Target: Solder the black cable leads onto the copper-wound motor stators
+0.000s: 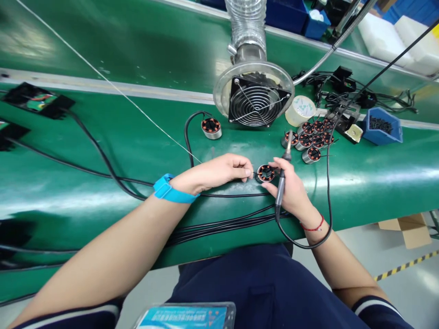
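A round motor stator [265, 173] with copper windings and a metal rim sits on the green bench in front of me. My left hand [236, 168], with a blue strap at the wrist, pinches a thin dark wire at the stator's left edge. My right hand [288, 185] has its thumb and a fingertip around the stator's right side. Tucked in that same hand is a soldering iron [281, 185], its tip pointing up and away from the stator. The iron's black cord loops over my right wrist.
Behind the hands stands a fume fan [256, 103] on a duct. Several more stators [305, 140] cluster at right, near a tape roll [300, 111] and a blue bin [382, 127] of small black parts. One cabled stator [211, 128] stands left of the fan. Black cables [222, 226] cross the bench.
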Motion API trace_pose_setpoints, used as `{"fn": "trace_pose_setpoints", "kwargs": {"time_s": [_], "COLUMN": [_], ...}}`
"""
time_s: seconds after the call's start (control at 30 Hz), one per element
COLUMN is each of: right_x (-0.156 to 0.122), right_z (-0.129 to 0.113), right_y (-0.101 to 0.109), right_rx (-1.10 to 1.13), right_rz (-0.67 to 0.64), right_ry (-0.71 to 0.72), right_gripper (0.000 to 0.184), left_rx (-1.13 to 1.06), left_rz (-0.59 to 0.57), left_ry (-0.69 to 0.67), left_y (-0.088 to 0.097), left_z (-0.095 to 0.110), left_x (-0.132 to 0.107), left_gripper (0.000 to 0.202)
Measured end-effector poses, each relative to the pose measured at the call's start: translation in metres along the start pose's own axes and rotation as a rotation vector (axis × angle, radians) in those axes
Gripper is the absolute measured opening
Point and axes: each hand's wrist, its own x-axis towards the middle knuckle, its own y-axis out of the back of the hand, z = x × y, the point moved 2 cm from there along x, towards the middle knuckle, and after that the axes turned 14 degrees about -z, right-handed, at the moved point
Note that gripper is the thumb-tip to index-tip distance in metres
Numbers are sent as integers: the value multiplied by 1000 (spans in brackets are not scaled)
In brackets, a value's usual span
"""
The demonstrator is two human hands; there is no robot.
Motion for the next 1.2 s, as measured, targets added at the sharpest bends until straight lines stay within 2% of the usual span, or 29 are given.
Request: {"fn": "trace_pose_setpoints", "kwargs": {"time_s": [0.13,0.27,0.37,0.43,0.5,0.57,0.63,0.73,0.8,0.97,1.2], "right_x": [5,9,6,2,-3,-8,-12,-14,-11,-1,3], "right_z": [1,5,6,3,-3,-12,-21,-33,-40,-51,-53], "right_y": [-9,-6,3,12,22,30,35,31,24,12,12], "right_rx": [-86,-92,-82,-141,-224,-254,-177,111,312,583,649], "right_rz": [-5,45,99,167,237,289,324,307,276,249,246], "right_ry": [66,70,54,55,54,54,48,30,38,33,33], "right_gripper": [52,57,64,56,43,35,34,36,37,39,42], "left_rx": [25,209,525,742,836,764,578,285,191,139,76], "left_rz": [77,200,128,47,33,64,95,113,109,88,98], "left_ry": [-52,11,146,195,193,165,125,58,15,-38,-61], "left_y": [-13,-25,-42,-55,-61,-59,-50,-34,-27,-26,-26], "left_z": [3,4,2,0,1,4,8,17,22,29,25], "left_x": [6,6,3,3,2,-1,-5,-13,-16,-18,-15], "left_gripper": [21,20,17,11,5,6,10,19,25,24,24]}}
